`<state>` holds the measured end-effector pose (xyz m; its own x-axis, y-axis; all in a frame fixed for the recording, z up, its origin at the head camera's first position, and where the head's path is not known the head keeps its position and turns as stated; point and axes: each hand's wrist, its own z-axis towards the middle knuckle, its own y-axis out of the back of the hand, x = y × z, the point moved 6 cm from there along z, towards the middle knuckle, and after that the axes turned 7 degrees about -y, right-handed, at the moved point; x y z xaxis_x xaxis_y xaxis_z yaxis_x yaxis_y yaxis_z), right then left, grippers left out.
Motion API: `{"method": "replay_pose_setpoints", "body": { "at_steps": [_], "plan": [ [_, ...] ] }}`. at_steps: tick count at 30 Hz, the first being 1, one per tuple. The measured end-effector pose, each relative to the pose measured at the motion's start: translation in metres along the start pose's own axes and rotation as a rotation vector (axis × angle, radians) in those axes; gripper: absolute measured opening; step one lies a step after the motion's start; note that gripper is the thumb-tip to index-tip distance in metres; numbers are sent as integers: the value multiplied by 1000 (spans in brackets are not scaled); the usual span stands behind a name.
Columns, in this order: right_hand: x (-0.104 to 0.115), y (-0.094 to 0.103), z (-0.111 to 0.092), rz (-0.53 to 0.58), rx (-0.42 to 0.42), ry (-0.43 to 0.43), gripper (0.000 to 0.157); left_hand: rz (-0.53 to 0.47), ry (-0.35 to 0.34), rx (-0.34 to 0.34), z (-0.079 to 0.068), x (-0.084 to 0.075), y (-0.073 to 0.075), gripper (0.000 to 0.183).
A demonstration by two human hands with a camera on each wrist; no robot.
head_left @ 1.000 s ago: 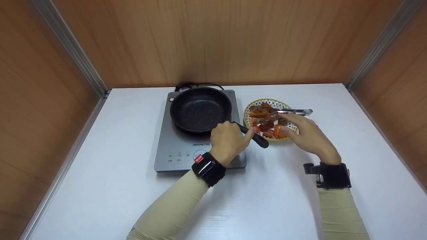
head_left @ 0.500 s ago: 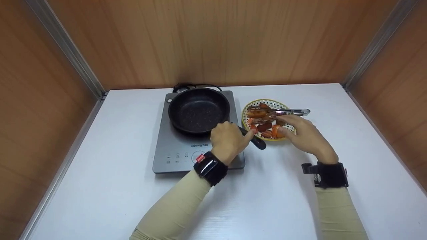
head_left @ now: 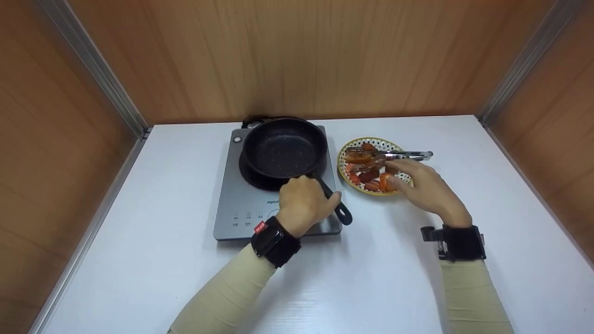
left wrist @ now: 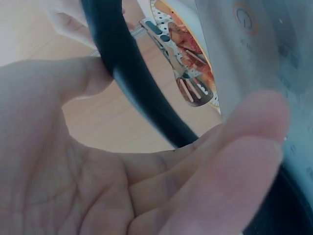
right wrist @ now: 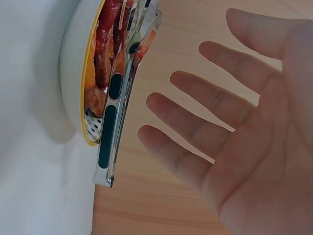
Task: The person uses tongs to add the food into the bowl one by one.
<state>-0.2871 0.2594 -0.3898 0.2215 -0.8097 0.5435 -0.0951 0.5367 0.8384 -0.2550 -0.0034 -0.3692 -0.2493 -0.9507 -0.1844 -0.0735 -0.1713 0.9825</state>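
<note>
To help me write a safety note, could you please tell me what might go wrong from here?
The pan might twist or tip, as only the left hand holds it, by the handle. The tongs might get knocked off, since their end juts out beyond the bowl near the right hand.

From my head the view looks forward and down at the table point(head_left: 139, 232). My left-wrist view sits very close to my left grip point(left wrist: 107, 191), facing the pan handle point(left wrist: 134, 83); my right-wrist one, tipped sideways, faces across my right grip point(right wrist: 264, 127). Those two share the bowl point(right wrist: 73, 73) and tongs point(right wrist: 108, 137), upper centre and upper left of their frames.
</note>
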Motion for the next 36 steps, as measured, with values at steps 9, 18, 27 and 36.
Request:
{"method": "replay_pose_setpoints", "body": {
  "at_steps": [9,18,27,36],
  "plan": [
    [-1,1,-1,4,-3,4,50,-66,-17,-14,-15,18,6,54],
    [-2,2,-3,22,-2,-7,50,-98,-14,-36,-28,46,9,45],
    [-3,2,-3,0,-15,-7,50,-142,-22,-48,-39,75,12,46],
    [-3,2,-2,7,6,-19,50,-185,29,-90,-41,106,9,32]
  ]
}}
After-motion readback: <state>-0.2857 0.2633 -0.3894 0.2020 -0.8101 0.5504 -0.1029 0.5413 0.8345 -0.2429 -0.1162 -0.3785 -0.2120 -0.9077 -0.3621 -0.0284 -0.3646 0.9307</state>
